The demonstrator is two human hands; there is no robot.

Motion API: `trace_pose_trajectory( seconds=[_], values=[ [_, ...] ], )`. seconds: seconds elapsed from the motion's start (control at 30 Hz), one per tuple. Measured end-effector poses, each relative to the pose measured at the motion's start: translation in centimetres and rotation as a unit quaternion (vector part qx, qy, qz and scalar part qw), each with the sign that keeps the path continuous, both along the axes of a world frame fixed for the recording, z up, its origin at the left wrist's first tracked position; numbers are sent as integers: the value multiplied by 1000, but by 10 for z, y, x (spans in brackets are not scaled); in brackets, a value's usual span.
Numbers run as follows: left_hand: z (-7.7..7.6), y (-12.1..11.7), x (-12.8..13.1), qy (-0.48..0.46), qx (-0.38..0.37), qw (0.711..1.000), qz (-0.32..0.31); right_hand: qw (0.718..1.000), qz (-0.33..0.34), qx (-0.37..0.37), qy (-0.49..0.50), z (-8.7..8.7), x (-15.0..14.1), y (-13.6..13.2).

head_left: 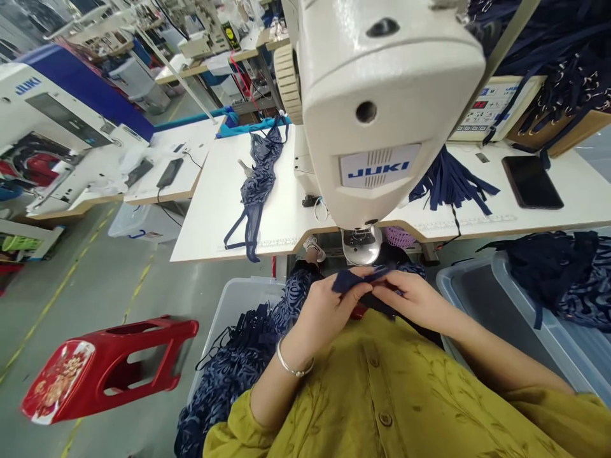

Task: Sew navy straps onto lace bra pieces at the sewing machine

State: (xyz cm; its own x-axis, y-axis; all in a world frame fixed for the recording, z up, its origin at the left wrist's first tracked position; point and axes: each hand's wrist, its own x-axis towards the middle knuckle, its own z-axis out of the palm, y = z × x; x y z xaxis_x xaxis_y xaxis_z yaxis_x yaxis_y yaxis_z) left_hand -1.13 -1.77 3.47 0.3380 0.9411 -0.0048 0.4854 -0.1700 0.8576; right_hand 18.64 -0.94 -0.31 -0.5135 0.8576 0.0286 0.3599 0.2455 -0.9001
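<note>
Close to my body, just below the sewing machine head (386, 95), both hands hold a dark navy fabric piece (347, 281). My left hand (323, 312), with a bangle at the wrist, has its fingers closed on the piece's left side. Thumb and fingers of my right hand (414, 298) pinch its right side. Part of the fabric is hidden by my fingers. The machine's sewing bed tip (363, 249) is right beyond my fingertips. On the white table to the left lies a patterned navy bra (261, 181), its strap hanging over the front edge.
Navy straps (451, 181) and a phone (532, 182) lie on the right table. A bin (248, 286) of patterned garments stands at lower left, more bins (525, 305) at right. A red stool (128, 362) lies tipped on the floor. Another machine (71, 95) stands left.
</note>
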Motion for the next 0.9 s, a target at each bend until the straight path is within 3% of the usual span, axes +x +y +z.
trace_pose_trajectory(
  seconds=[0.13, 0.27, 0.33, 0.37, 0.43, 0.5, 0.57, 0.67, 0.77, 0.9],
  values=[
    [5, 6, 11, -94, -66, 993, 12, 999, -14, 6, 30, 12, 11, -1],
    [0, 13, 20, -108, -43, 992, 57, 993, -109, -28, 27, 18, 10, 11],
    [-8, 17, 19, -55, 29, 993, 103, 988, -156, -8, 7, 18, 8, 23],
    [-12, 18, 18, -11, 100, 986, 134, 985, -172, 8, -5, 17, 7, 29],
    [-18, 20, 14, 90, 284, 938, 175, 983, -179, 36, -29, 15, 5, 43],
    [-22, 22, 10, 182, 422, 880, 124, 985, -159, 52, -51, 13, 3, 54],
    [-23, 24, 7, 257, 456, 851, 24, 987, -134, 61, -65, 11, 1, 63],
    [-26, 27, 5, 325, 413, 849, -49, 986, -137, 63, -67, 8, 3, 70],
    [-33, 28, 3, 350, 400, 846, -45, 983, -170, 61, -20, 1, 11, 69],
    [-41, 25, 1, 359, 402, 841, -41, 987, -139, 84, 19, -11, 20, 58]
  ],
)
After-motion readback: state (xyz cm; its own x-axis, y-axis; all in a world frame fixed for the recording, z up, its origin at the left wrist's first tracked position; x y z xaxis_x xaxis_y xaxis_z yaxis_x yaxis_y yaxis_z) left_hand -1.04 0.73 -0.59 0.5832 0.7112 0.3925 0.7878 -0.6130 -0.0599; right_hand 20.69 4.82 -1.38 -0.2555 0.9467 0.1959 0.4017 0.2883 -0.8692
